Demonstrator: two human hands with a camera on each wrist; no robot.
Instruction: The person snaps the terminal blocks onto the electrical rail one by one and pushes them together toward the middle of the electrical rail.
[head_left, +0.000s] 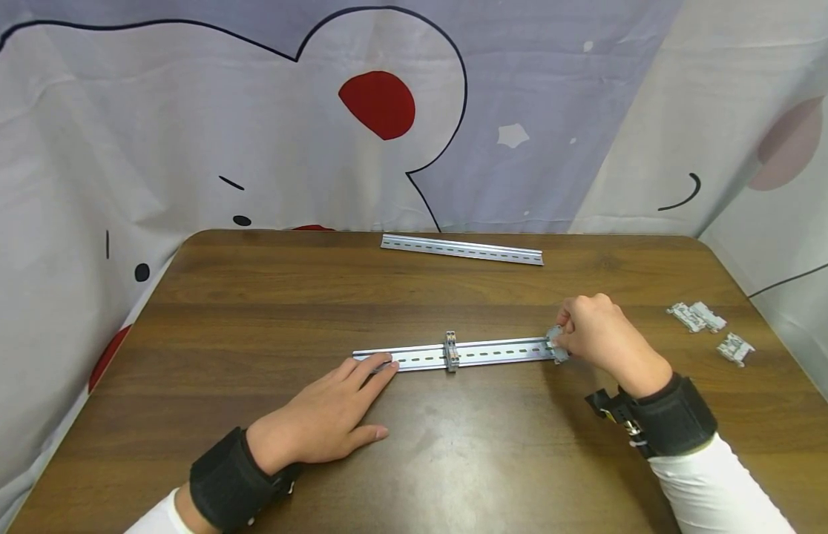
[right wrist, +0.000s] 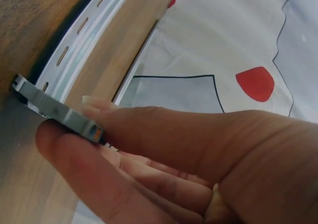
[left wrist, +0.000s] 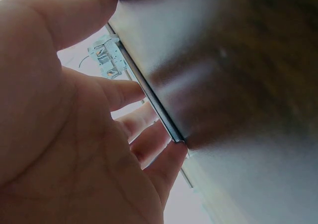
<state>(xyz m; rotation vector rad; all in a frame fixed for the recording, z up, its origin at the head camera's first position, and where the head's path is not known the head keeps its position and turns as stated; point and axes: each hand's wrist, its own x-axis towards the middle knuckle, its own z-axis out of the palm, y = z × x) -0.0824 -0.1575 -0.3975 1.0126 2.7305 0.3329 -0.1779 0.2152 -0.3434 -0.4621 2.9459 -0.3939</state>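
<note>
- Curtain of white and lilac cloth (head_left: 187,111), printed with black lines and red shapes, hangs behind the brown wood-grain bench (head_left: 267,297); clock hours below are read from the middle of the long silver slotted metal rail (head_left: 481,354) that lies in front.
- White sleeve and black wristband (head_left: 230,478) on the left arm come in from 8 o'clock.
- The left hand (head_left: 323,415) lies at 8 o'clock, palm down, fingers extended and relaxed, gripping nothing; its fingertips rest on the rail's 9 o'clock end, with the thumb well away from the rail.
- The rail runs from 9 to 3 o'clock, its row of slots facing up.
- A narrow grey block with metal details (head_left: 452,351) stands across the rail near its middle.
- A second silver slotted metal rail (head_left: 461,250) lies at 12 o'clock, well apart, near the bench's far edge.
- A thin grey plastic block with an orange spot (right wrist: 54,105) is at the rail's 3 o'clock end, set crosswise; whether it is seated cannot be told.
- The right hand (head_left: 597,330), at 3 o'clock, pinches that block between thumb and finger.
- A black wristband (head_left: 677,419) and white sleeve enter from 4 o'clock.
- Three loose pale grey plastic blocks (head_left: 735,348) lie farthest out toward 3 o'clock, two close together and one just beside them.
</note>
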